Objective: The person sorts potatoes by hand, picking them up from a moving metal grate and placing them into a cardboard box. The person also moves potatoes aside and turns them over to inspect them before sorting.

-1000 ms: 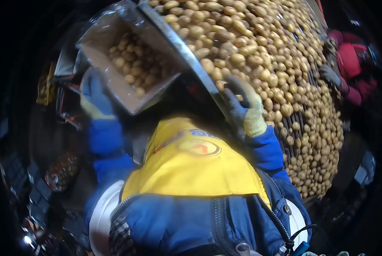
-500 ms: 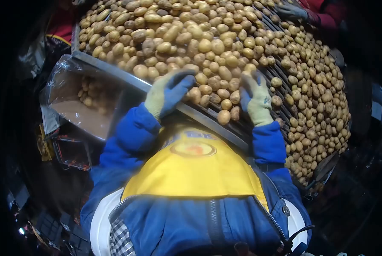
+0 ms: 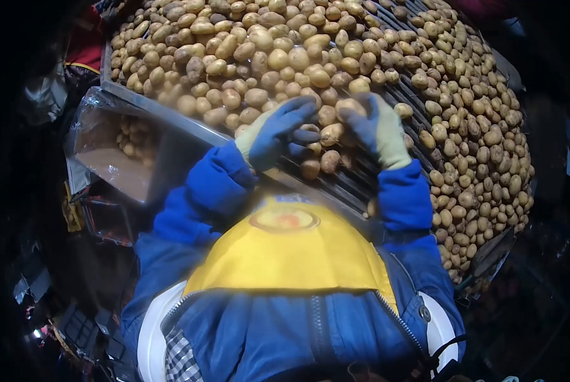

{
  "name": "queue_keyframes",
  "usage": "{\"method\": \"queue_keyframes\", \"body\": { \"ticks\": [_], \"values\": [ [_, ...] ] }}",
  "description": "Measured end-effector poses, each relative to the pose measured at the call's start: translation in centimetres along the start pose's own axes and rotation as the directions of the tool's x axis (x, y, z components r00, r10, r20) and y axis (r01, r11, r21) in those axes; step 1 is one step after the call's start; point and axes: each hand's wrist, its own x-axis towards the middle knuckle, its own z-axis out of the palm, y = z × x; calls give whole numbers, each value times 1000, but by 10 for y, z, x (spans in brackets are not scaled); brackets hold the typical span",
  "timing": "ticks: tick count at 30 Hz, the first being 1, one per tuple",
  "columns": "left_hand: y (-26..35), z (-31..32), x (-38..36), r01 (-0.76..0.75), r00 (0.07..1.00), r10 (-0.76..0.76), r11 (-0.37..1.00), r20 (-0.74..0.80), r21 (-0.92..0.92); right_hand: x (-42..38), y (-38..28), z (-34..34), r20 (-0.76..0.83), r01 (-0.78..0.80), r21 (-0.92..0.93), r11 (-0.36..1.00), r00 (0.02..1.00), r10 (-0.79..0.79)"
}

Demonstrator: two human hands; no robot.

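Observation:
Many potatoes (image 3: 256, 97) lie over a bed of dark bars (image 3: 336, 189). My left hand (image 3: 283, 130), in a pale glove with a blue-grey palm, reaches in from the near edge. Its fingers are apart and curved, with the fingertips beside a potato (image 3: 331, 134). My right hand (image 3: 375, 127), gloved alike, faces it from the right. Its thumb and fingers close round another potato (image 3: 350, 106), partly covered by the glove. A few loose potatoes lie on the bars between my wrists.
A metal rail (image 3: 164, 113) borders the bed on the near left. Beyond it stands a plastic-lined box (image 3: 110, 169) with some potatoes inside. Potatoes are heaped thickly on the right (image 3: 482, 165). A red garment (image 3: 84, 44) shows at the upper left.
My hands have come closer together, the left moving right and the right moving slightly left. Potatoes between them have shifted. A co-worker's gloved hand at the upper right has left the view.

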Motion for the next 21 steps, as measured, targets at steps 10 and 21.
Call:
{"method": "queue_keyframes", "body": {
  "ticks": [10, 21],
  "values": [
    [-10, -10, -4, -8, 988, -20, 983, -152, -181, 46, 27, 2, 37, 234, -381, 895, 971, -238],
    [-12, 25, 23, -299, 922, 246, -44, 300, 953, 17, 60, -40, -19, 28, 698, 715, 1000, -21]
  ]
}}
